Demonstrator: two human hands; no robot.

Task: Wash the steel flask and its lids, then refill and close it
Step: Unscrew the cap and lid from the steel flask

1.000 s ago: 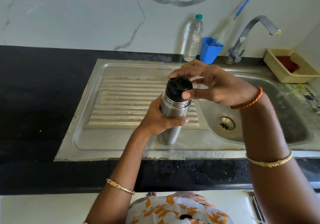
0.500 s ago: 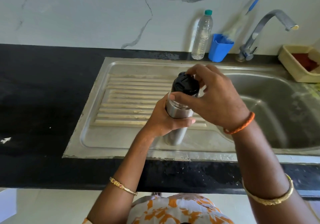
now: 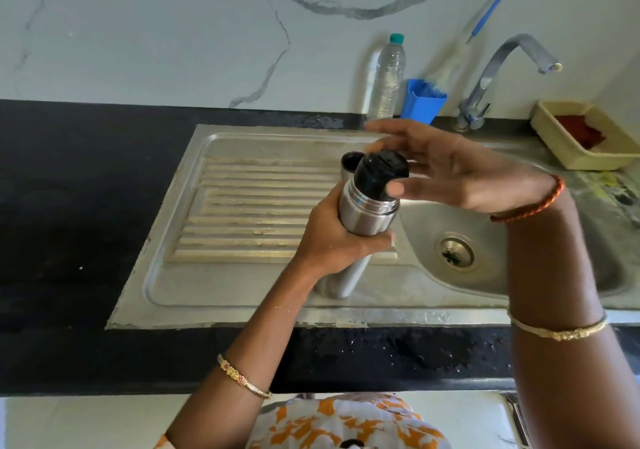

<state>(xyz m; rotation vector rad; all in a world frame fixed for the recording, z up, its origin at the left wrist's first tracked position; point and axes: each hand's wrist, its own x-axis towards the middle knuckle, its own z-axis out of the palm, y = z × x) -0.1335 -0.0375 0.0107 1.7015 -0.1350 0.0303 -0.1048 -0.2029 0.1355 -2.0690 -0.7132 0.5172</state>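
The steel flask stands tilted on the sink's drainboard, and my left hand grips its body. A black inner lid sits in the flask's neck. My right hand hovers at the lid with fingers spread and straight; its thumb touches the lid's side, the other fingers reach behind it. A steel outer cap stands mouth up on the drainboard just behind the flask, partly hidden.
The sink basin with its drain lies to the right, under a steel tap. A plastic water bottle and blue cup stand at the wall. A yellow tray sits far right. Black counter surrounds the sink.
My right hand was curled over the black lid, twisting it; now its fingers have spread off the lid. My left hand has kept its hold on the flask.
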